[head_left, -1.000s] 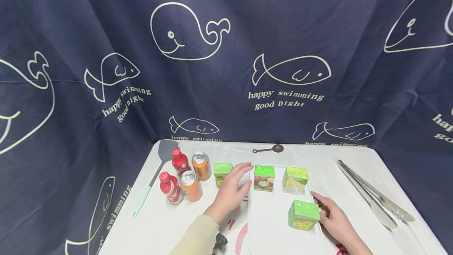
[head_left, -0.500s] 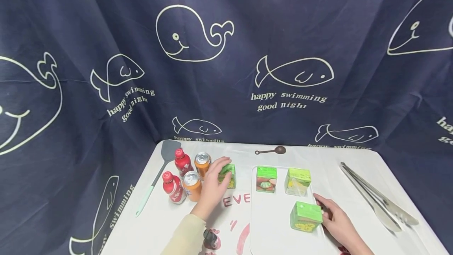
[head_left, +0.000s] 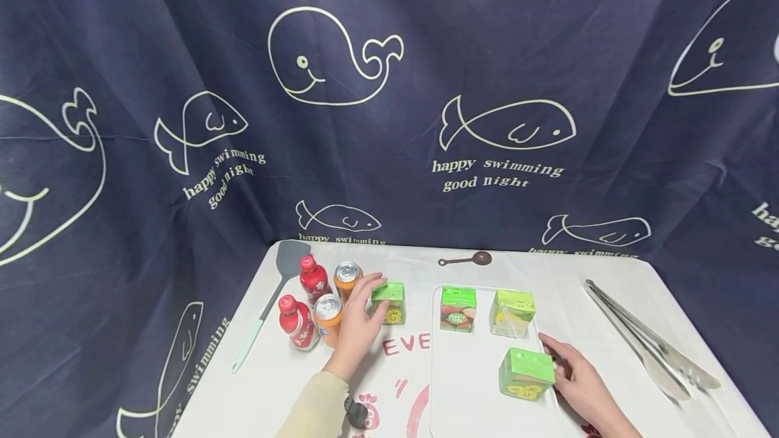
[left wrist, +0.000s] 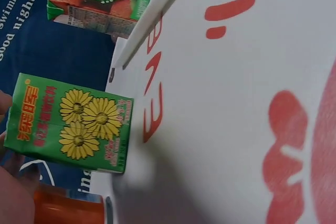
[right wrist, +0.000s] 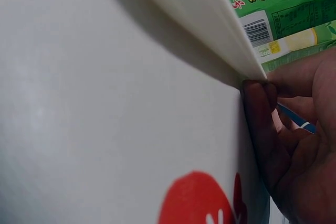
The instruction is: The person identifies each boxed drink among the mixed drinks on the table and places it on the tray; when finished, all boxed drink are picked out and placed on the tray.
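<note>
My left hand (head_left: 359, 323) is at a green juice box (head_left: 395, 313) with yellow flowers, standing on the table left of the tray. Its thumb and fingers are spread by the top left part of the box; in the left wrist view the flowered front (left wrist: 86, 124) shows almost whole. My right hand (head_left: 575, 374) pinches the right rim of the white tray (head_left: 468, 384), fingers curled at its edge in the right wrist view. On the tray stand a green box with red fruit (head_left: 458, 309), a yellow-green box (head_left: 512, 314) and another flowered green box (head_left: 526, 375).
Left of my left hand stand two orange cans (head_left: 328, 320) and two red bottles (head_left: 296, 323). A grey spatula (head_left: 286, 265) with a mint handle lies at the left edge. A brown spoon (head_left: 481, 259) lies at the back, metal tongs (head_left: 645, 340) at the right.
My left hand has moved left from the tray's left edge to the flowered juice box, then shifted slightly further left. My right hand has stayed at the tray's rim.
</note>
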Tool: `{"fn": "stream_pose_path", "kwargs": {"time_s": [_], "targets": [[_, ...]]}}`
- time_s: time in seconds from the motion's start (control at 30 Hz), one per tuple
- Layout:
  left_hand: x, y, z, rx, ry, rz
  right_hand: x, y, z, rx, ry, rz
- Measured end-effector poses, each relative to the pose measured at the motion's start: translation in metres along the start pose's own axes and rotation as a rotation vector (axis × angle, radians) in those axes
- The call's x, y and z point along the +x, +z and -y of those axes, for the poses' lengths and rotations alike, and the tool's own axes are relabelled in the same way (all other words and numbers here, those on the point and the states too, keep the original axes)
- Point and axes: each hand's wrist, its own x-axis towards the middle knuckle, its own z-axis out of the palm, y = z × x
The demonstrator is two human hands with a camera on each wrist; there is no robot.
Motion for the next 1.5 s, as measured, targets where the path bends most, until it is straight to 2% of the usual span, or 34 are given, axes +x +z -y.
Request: {"fn": "stream_pose_path", "kwargs": {"time_s": [0.2,0.3,0.57,0.77,1.03,1.3,1.5], "targets": [[-0.005,0.004,0.005,-0.084,-0.101,0.011,0.0,0.001,0.001,0.009,-0.007,-0.004],[-0.007,0.006,0.009,-0.106,-0.115,0.006,0.0,0.002,0.001,0.005,-0.012,-0.009],[-0.01,0.01,0.018,-0.108,-0.084,-0.016,0.0,0.001,0.001,-0.006,-0.002,-0.01],[-0.011,0.011,0.02,-0.095,-0.084,0.001,-0.001,0.001,0.001,-0.008,-0.002,-0.012],[-0.012,0.009,0.02,-0.125,-0.097,0.014,-0.001,0.0,0.004,-0.004,-0.003,-0.009],[-0.012,0.009,0.018,-0.176,-0.086,-0.008,-0.002,0.0,0.005,-0.028,-0.011,-0.017],[-0.013,0.008,0.015,-0.214,-0.108,-0.006,-0.002,0.0,0.004,-0.025,-0.012,-0.019]]}}
